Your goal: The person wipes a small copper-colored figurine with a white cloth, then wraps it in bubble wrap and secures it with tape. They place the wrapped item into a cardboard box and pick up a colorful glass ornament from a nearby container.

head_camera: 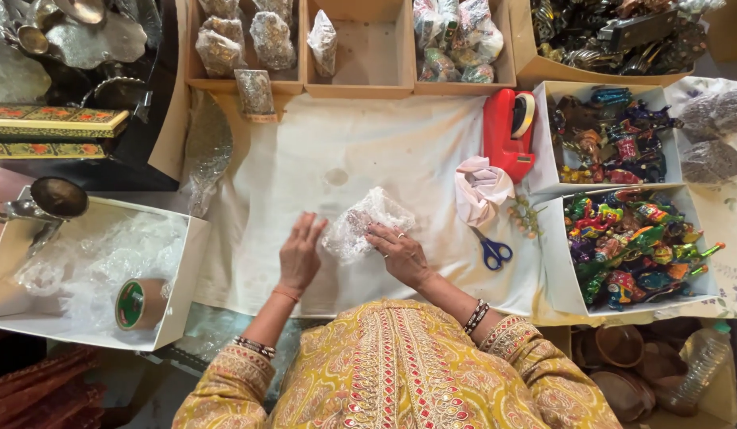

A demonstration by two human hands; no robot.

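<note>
Hands work at the centre of a white cloth [368,151] spread over the table; the left hand [299,256] lies flat with fingers extended, fingertips just touching the near edge of a bubble-wrapped bundle [363,222]; the right hand [400,253] presses down on the bundle's right side, fingers bent over the wrap but not closed around it; the bundle rests on the cloth between both hands. Blue-handled scissors [493,253] lie just right of the right hand; a red tape dispenser [507,131] stands farther back; a white box of painted figurines [634,246] sits at the right edge; a roll of tape [139,303] lies in the left box.
</note>
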